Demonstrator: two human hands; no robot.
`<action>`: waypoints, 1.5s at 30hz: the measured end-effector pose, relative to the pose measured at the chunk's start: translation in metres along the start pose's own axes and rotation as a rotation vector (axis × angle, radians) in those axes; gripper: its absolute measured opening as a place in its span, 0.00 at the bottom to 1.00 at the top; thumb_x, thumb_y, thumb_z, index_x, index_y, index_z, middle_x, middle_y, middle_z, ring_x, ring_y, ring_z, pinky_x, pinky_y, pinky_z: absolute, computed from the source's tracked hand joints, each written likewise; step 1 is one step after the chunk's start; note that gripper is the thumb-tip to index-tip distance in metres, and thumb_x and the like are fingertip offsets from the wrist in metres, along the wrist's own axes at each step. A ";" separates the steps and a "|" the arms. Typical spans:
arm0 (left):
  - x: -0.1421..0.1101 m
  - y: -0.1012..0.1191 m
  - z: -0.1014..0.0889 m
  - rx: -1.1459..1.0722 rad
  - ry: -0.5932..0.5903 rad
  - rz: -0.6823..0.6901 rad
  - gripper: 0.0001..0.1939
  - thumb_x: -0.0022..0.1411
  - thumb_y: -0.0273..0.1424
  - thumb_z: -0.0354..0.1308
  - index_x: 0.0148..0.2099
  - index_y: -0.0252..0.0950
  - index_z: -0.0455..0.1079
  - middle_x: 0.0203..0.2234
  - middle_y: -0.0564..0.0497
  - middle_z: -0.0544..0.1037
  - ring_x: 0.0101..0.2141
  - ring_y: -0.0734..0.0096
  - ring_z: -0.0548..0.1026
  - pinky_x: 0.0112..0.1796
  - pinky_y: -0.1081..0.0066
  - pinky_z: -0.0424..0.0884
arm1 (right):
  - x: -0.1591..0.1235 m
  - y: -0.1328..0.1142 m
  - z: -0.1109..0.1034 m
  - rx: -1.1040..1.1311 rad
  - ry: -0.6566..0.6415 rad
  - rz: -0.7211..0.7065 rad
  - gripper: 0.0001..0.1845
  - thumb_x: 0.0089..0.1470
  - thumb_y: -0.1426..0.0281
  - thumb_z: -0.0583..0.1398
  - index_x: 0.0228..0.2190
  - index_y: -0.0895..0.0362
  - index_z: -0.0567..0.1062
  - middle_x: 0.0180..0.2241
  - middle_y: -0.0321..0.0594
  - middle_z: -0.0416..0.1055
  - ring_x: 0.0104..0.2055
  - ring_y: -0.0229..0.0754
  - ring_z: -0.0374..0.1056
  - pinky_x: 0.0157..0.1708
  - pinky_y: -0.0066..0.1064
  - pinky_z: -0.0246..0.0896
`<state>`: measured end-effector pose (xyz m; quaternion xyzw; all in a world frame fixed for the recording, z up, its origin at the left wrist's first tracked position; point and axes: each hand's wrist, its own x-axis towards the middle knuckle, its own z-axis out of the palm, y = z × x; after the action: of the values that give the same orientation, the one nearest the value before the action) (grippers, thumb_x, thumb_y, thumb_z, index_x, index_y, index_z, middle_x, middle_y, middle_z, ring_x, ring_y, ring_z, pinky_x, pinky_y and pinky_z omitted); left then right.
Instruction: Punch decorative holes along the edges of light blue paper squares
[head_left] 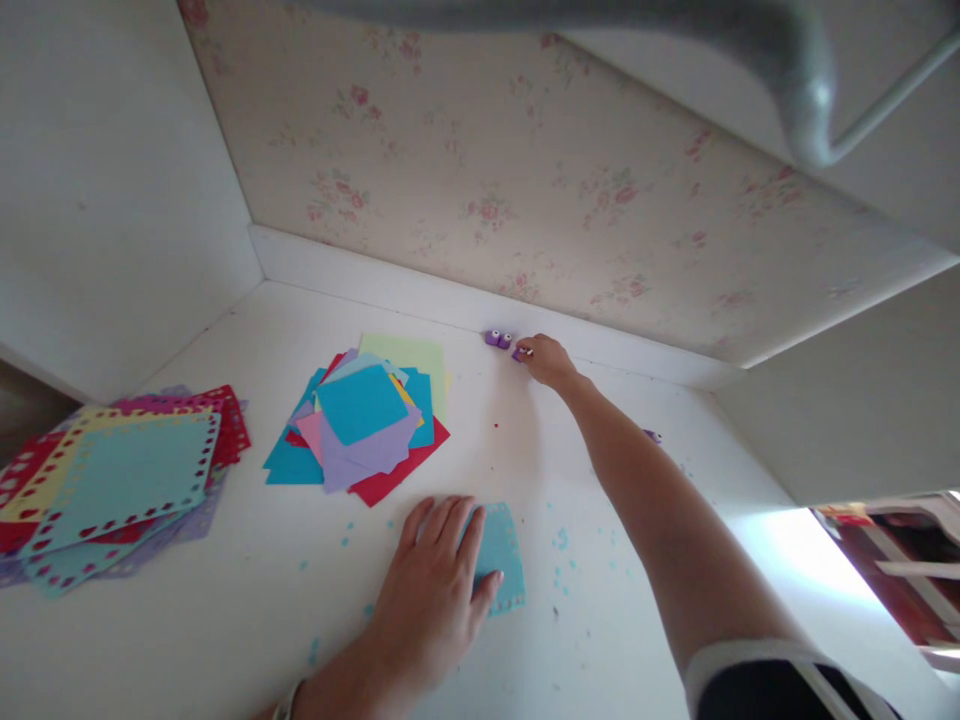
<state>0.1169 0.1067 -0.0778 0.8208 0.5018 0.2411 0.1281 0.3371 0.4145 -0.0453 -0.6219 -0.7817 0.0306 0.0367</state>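
Note:
My left hand (435, 580) lies flat with its fingers stretched out over the left part of a light blue paper sheet (504, 560). Small holes run along the sheet's edges. At the foot of the back wall my right hand (547, 360) has its fingers closed around a small purple paper punch (519, 354) with white eye-like dots. Just left of that hand stand similar purple punches (498, 339), close together. Part of another purple punch (654, 436) shows beyond my right forearm.
A pile of coloured paper (363, 405) lies left of centre. Farther left is a stack of sheets with punched borders (139, 470). Tiny blue paper bits (561, 540) are scattered on the white surface (262, 620). A grey metal bar (600, 14) crosses above.

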 end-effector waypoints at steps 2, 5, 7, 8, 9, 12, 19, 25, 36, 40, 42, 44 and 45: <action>0.000 0.000 0.000 -0.010 0.003 -0.010 0.27 0.63 0.37 0.60 0.61 0.34 0.62 0.55 0.42 0.71 0.55 0.52 0.66 0.59 0.49 0.58 | -0.006 0.000 -0.002 0.028 -0.007 -0.002 0.14 0.59 0.71 0.59 0.46 0.57 0.78 0.44 0.49 0.74 0.45 0.48 0.70 0.48 0.33 0.60; 0.000 0.001 0.000 -0.026 -0.002 -0.028 0.30 0.60 0.37 0.63 0.61 0.34 0.62 0.53 0.42 0.71 0.53 0.52 0.67 0.58 0.49 0.57 | -0.024 -0.001 -0.006 0.089 -0.014 -0.017 0.14 0.57 0.73 0.60 0.45 0.57 0.79 0.43 0.48 0.75 0.44 0.46 0.71 0.48 0.32 0.61; 0.000 0.001 -0.002 -0.044 -0.013 -0.057 0.32 0.57 0.37 0.66 0.61 0.35 0.63 0.51 0.43 0.72 0.52 0.52 0.67 0.57 0.50 0.58 | -0.043 -0.003 -0.007 0.149 -0.011 -0.030 0.11 0.56 0.73 0.61 0.41 0.57 0.80 0.43 0.47 0.75 0.43 0.45 0.72 0.48 0.32 0.62; 0.000 0.001 -0.004 -0.057 -0.020 -0.075 0.33 0.56 0.38 0.67 0.61 0.35 0.63 0.50 0.43 0.72 0.51 0.51 0.67 0.56 0.50 0.59 | -0.055 -0.005 -0.007 0.187 -0.002 -0.036 0.10 0.57 0.73 0.61 0.40 0.57 0.81 0.44 0.47 0.75 0.43 0.45 0.73 0.48 0.32 0.62; 0.001 0.001 -0.006 -0.072 -0.028 -0.091 0.34 0.54 0.38 0.68 0.60 0.36 0.64 0.49 0.43 0.72 0.50 0.51 0.67 0.55 0.50 0.60 | -0.068 -0.007 -0.007 0.229 0.011 -0.038 0.09 0.57 0.72 0.61 0.39 0.56 0.80 0.45 0.46 0.75 0.44 0.45 0.73 0.48 0.31 0.63; 0.003 0.001 -0.011 -0.135 -0.049 -0.121 0.31 0.51 0.37 0.70 0.57 0.40 0.68 0.46 0.46 0.72 0.48 0.53 0.67 0.53 0.52 0.61 | -0.118 -0.016 -0.005 0.369 0.062 -0.013 0.12 0.60 0.71 0.58 0.45 0.54 0.78 0.47 0.44 0.76 0.46 0.43 0.74 0.47 0.31 0.65; 0.010 0.000 -0.016 -0.276 -0.049 -0.105 0.06 0.61 0.28 0.60 0.41 0.42 0.74 0.39 0.53 0.77 0.44 0.62 0.73 0.52 0.55 0.59 | -0.250 -0.042 0.009 1.003 0.108 0.122 0.18 0.59 0.59 0.61 0.48 0.54 0.74 0.42 0.43 0.79 0.43 0.46 0.76 0.43 0.36 0.71; 0.017 -0.004 -0.018 -0.366 -0.134 -0.196 0.08 0.63 0.35 0.58 0.43 0.42 0.75 0.39 0.54 0.82 0.42 0.62 0.77 0.57 0.52 0.54 | -0.300 -0.057 0.023 1.200 0.154 0.211 0.20 0.57 0.56 0.62 0.47 0.55 0.74 0.38 0.44 0.80 0.39 0.46 0.75 0.40 0.37 0.71; 0.024 -0.002 -0.030 -0.389 -0.217 -0.277 0.12 0.61 0.40 0.58 0.44 0.45 0.77 0.42 0.55 0.82 0.46 0.59 0.75 0.57 0.56 0.57 | -0.307 -0.060 0.031 0.967 0.151 0.016 0.14 0.59 0.62 0.61 0.46 0.52 0.76 0.45 0.44 0.76 0.45 0.46 0.74 0.46 0.38 0.70; 0.023 -0.002 -0.028 -0.377 -0.153 -0.234 0.12 0.61 0.38 0.58 0.44 0.44 0.77 0.40 0.55 0.83 0.44 0.59 0.76 0.55 0.56 0.60 | -0.307 -0.065 0.026 0.925 0.157 -0.043 0.12 0.59 0.63 0.62 0.45 0.52 0.76 0.45 0.45 0.76 0.45 0.47 0.73 0.46 0.38 0.71; 0.022 -0.003 -0.027 -0.363 -0.137 -0.219 0.11 0.61 0.38 0.58 0.44 0.45 0.77 0.40 0.55 0.83 0.43 0.59 0.76 0.54 0.55 0.61 | -0.307 -0.067 0.025 0.925 0.151 -0.057 0.12 0.59 0.64 0.62 0.44 0.51 0.77 0.45 0.44 0.76 0.46 0.47 0.73 0.46 0.38 0.71; 0.022 -0.003 -0.027 -0.345 -0.130 -0.208 0.11 0.61 0.38 0.58 0.44 0.45 0.78 0.40 0.55 0.83 0.43 0.59 0.77 0.53 0.55 0.62 | -0.307 -0.068 0.025 0.923 0.149 -0.062 0.11 0.59 0.64 0.62 0.44 0.51 0.77 0.45 0.44 0.76 0.46 0.46 0.73 0.47 0.38 0.71; 0.022 -0.003 -0.027 -0.338 -0.128 -0.204 0.11 0.61 0.38 0.58 0.44 0.45 0.78 0.40 0.55 0.83 0.43 0.60 0.77 0.53 0.55 0.62 | -0.307 -0.068 0.025 0.921 0.151 -0.062 0.11 0.59 0.64 0.62 0.44 0.51 0.77 0.45 0.43 0.76 0.46 0.46 0.73 0.46 0.38 0.71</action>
<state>0.1087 0.1263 -0.0504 0.7462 0.5254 0.2551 0.3195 0.3373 0.1002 -0.0699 -0.5175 -0.7002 0.3279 0.3665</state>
